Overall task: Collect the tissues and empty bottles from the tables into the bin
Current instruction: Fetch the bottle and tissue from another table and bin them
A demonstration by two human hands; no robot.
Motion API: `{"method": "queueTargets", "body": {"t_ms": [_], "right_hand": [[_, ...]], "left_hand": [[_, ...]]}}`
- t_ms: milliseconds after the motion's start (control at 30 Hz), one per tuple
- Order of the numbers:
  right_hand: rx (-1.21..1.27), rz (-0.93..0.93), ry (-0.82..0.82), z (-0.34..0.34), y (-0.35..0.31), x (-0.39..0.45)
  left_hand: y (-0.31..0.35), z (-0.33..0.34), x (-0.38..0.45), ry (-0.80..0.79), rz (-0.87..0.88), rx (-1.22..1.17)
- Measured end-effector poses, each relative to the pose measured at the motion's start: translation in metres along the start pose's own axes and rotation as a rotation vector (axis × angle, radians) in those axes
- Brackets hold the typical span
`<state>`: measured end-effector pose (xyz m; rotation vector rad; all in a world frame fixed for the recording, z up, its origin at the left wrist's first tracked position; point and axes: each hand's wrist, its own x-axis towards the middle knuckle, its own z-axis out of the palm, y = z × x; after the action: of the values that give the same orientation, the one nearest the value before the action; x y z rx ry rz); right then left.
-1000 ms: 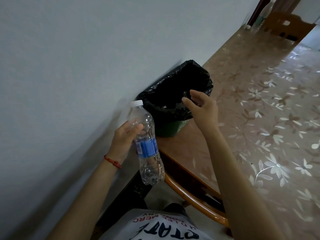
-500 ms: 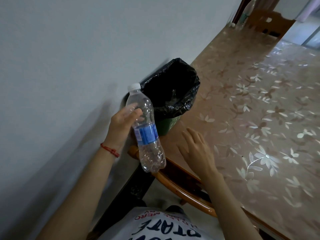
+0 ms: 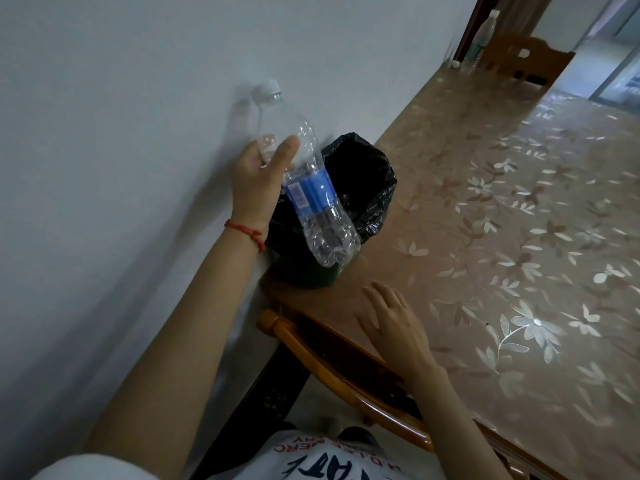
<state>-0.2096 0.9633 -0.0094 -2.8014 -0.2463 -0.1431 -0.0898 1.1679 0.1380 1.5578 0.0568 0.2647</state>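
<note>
An empty clear plastic bottle (image 3: 311, 188) with a white cap and a blue label is held in my left hand (image 3: 258, 178), thumb across its upper body. It tilts cap-up in front of the bin's mouth. The bin (image 3: 367, 188) is small and green, lined with a black bag, and stands on the table against the wall. My right hand (image 3: 394, 323) lies flat, fingers straight, on the table near its front edge, holding nothing. A second clear bottle (image 3: 485, 32) stands at the table's far end by the wall.
The long table (image 3: 519, 237) has a brown flower-patterned cover. A grey wall (image 3: 121, 133) runs along its left side. A wooden chair back (image 3: 339, 382) sits under my right arm. Another wooden chair (image 3: 523, 60) stands at the far end, with a small white cap nearby.
My left hand lifted the bottle up and forward to the bin's mouth. My right hand left the bin's rim, came down and now rests flat on the table.
</note>
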Motion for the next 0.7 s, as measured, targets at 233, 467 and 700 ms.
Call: {"method": "queueTargets", "body": {"t_ms": [233,467,700], "right_hand": [[-0.004,0.011,-0.028,0.007,0.002,-0.002],[0.008,0.009,-0.021,0.007,0.003,0.000],[0.024,0.006,-0.029,0.006,0.000,0.002]], "left_hand": [[0.014,0.012,0.024,0.082,0.059,-0.050],[-0.013,0.012,0.026,0.061,0.036,-0.062],[-0.032,0.011,0.014,0.031,-0.040,0.007]]}}
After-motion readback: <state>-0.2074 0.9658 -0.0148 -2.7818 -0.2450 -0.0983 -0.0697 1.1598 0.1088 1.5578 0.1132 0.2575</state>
